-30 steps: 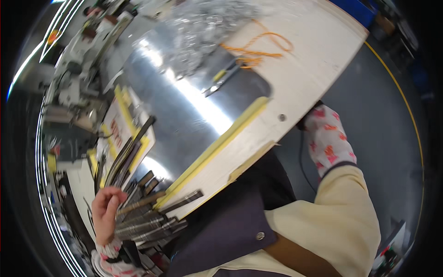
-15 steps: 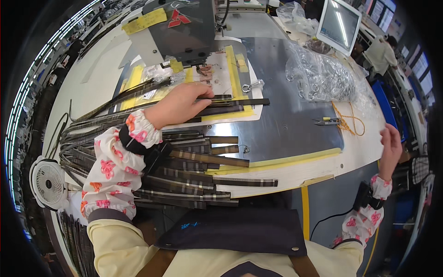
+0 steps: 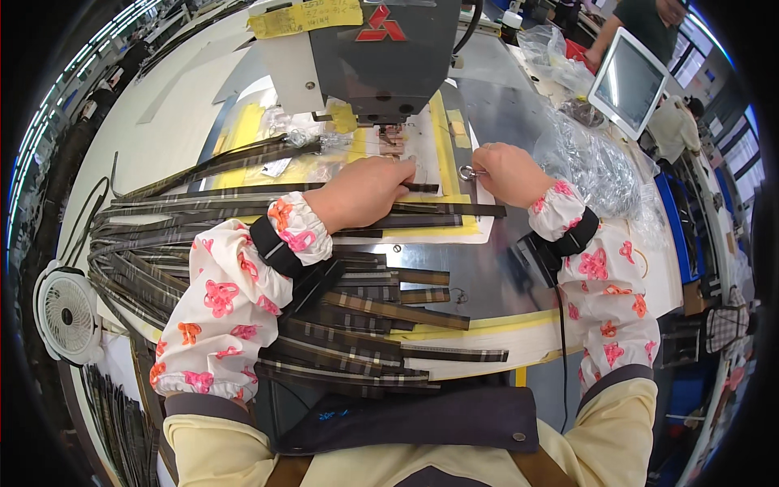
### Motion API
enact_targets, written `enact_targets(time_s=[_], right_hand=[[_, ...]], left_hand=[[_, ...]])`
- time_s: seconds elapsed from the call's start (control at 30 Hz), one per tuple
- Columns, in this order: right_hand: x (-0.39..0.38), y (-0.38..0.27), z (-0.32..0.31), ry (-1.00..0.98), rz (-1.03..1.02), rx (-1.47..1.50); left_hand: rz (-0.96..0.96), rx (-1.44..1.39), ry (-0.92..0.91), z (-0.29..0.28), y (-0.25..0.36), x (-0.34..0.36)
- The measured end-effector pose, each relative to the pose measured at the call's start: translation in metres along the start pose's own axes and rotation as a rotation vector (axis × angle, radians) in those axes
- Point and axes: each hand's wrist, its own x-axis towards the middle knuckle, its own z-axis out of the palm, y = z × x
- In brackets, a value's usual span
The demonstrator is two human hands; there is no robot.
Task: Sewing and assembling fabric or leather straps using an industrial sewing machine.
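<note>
From where I stand, both of this person's hands are up under the dark head of the machine [image 3: 381, 69], which looms at twelve o'clock. The left hand [image 3: 365, 193] is just below it, also at twelve, fingers bent and thumb drawn in, with a narrow gap at most; the end of a dark strap [image 3: 423, 188] pokes out past the fingertips toward three o'clock. Whether it is truly pinched or only pressed, I cannot tell. The right hand [image 3: 511, 174] is near, toward one o'clock, and its fingertips are closed on a metal ring [image 3: 466, 172] (whatever is joined to it is hidden behind the fingers). The two hands stand apart, well short of touching. Beneath them a white sheet edged with yellow tape [image 3: 442, 154] lies on a shiny metal plate [image 3: 495, 276]. A heap of checked straps [image 3: 381, 312] fans out nearer the person, at eleven o'clock, loose ends pointing toward three. A clear plastic bag [image 3: 596, 166] slumps at one o'clock, with a screen [image 3: 625, 85] tilted beyond it and a blue bin [image 3: 680, 223] toward two. A white fan [image 3: 69, 316] sits at ten.
</note>
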Motion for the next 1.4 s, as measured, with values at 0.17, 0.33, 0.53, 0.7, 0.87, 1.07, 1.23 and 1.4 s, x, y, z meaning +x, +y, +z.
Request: enact_targets(time_s=[0.17,0.33,0.53,0.7,0.87,1.07,1.23,1.4], right_hand=[[0.010,-0.015,-0.017,-0.020,0.010,0.386],[0.038,-0.036,0.009,0.140,-0.038,0.620],[0.044,-0.048,0.028,0.196,-0.041,0.847],[0.042,-0.045,0.023,0.022,0.157,1.211],[0.038,-0.058,0.015,0.058,0.242,1.169],[0.040,-0.075,0.026,0.406,0.055,0.846],[0.029,-0.091,0.011,0.397,0.008,0.660],[0.026,-0.078,0.006,0.311,0.004,0.827]], left_hand=[[-0.009,-0.034,0.134,-0.008,-0.015,-0.008],[0.082,0.078,0.357,-0.008,-0.017,-0.012],[-0.090,0.046,0.408,-0.009,-0.012,-0.024],[-0.028,-0.108,0.445,-0.001,-0.019,-0.019],[-0.180,-0.110,0.361,-0.002,-0.019,-0.018],[-0.028,-0.110,0.440,0.015,-0.025,-0.023],[-0.072,-0.207,0.241,0.006,-0.007,-0.019],[0.064,-0.289,0.181,0.001,-0.016,-0.019]])
